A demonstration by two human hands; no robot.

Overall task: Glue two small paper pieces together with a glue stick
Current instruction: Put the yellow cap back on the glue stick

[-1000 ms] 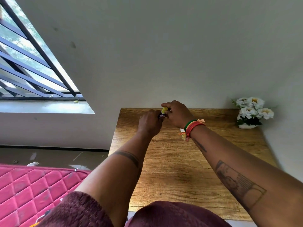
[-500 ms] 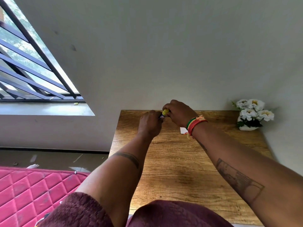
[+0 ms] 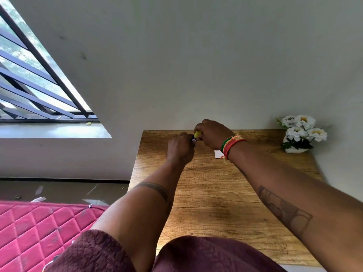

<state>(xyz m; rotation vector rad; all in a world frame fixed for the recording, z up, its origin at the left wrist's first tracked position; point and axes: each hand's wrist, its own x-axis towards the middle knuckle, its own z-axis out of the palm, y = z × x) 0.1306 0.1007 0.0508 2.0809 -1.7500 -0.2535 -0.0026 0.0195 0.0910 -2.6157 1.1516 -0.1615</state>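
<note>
Since half a second ago, little has shifted: both hands stay joined at the far edge of the table [image 3: 216, 193]. Left hand [image 3: 181, 147] fingers are wrapped around the dark body of the glue stick [image 3: 194, 138]; right hand [image 3: 214, 134] fingers pinch its yellow end, probably the cap. One white paper piece [image 3: 218, 154] lies on the table just beside the right wrist, partly hidden by the woven bracelet [image 3: 230, 145]. White flowers [image 3: 300, 132] stand at the far right corner; a pink mattress [image 3: 39, 232] lies near left.
</note>
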